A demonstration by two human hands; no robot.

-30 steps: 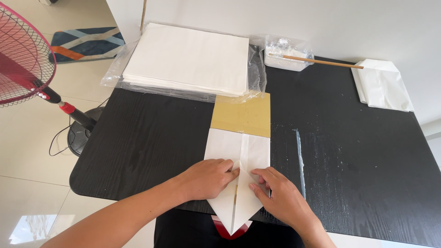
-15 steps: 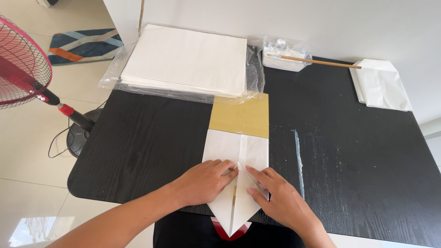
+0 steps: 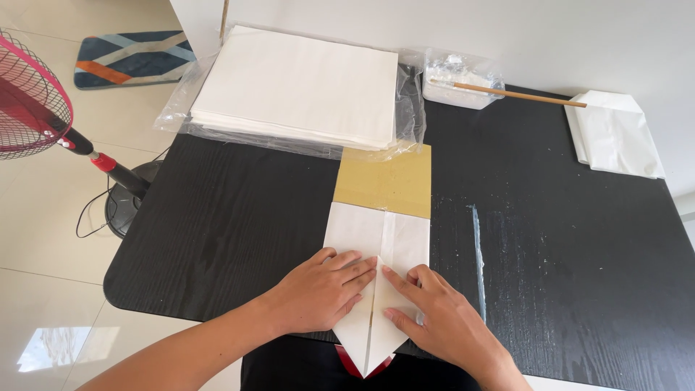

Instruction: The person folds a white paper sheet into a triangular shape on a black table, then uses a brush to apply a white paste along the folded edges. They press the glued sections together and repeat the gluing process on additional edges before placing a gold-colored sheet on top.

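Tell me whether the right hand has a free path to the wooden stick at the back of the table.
Probably yes: the right hand rests on the folded paper, and only bare table lies between it and the stick. The stretch looks long, though.

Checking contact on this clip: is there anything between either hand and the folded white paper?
Nothing visible. The left hand lies flat on the left flap of the folded white paper, and the right hand presses the right flap, fingertips near the centre seam. The paper stack in plastic and the stick lie farther back, apart.
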